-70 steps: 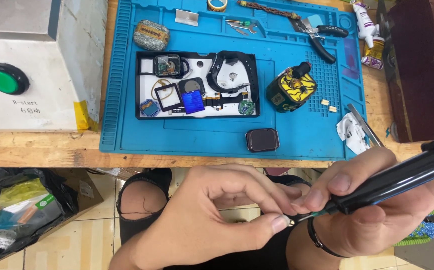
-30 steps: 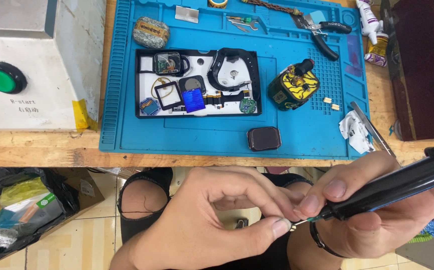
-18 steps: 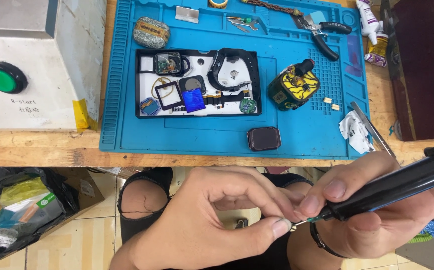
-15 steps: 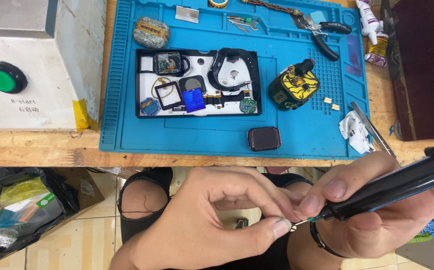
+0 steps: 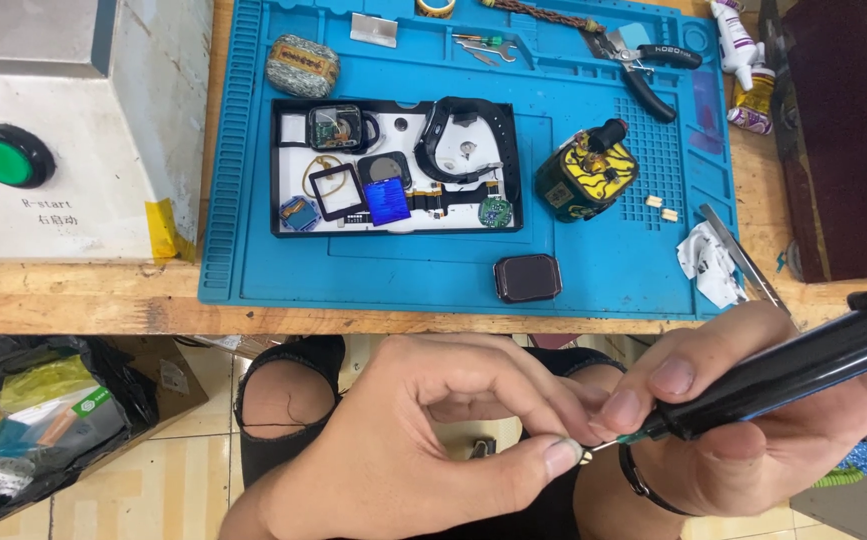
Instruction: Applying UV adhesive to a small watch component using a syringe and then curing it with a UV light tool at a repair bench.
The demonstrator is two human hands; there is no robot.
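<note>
A black electric screwdriver (image 5: pixel 793 375) lies slanted across the near right of the scene, below the near edge of the wooden workbench (image 5: pixel 83 300) and the blue repair mat (image 5: pixel 613 260). It looks stiff and fairly light, smooth along the barrel, so it likely wants a pen-style hold close to the tip, where the fingers can steer it. The right hand (image 5: pixel 753 430) grasps it just so, thumb and forefinger pinching the front of the barrel, the rest curled beneath, wrist turned inward. The left hand (image 5: pixel 433 430) sits at near centre over the knees, fingers bent, thumb and forefinger closed on some tiny part at the bit's thin point (image 5: pixel 598 447); the part itself is too small to make out. It is probably light, easily dropped and fragile, best held by fingertip pressure alone.
</note>
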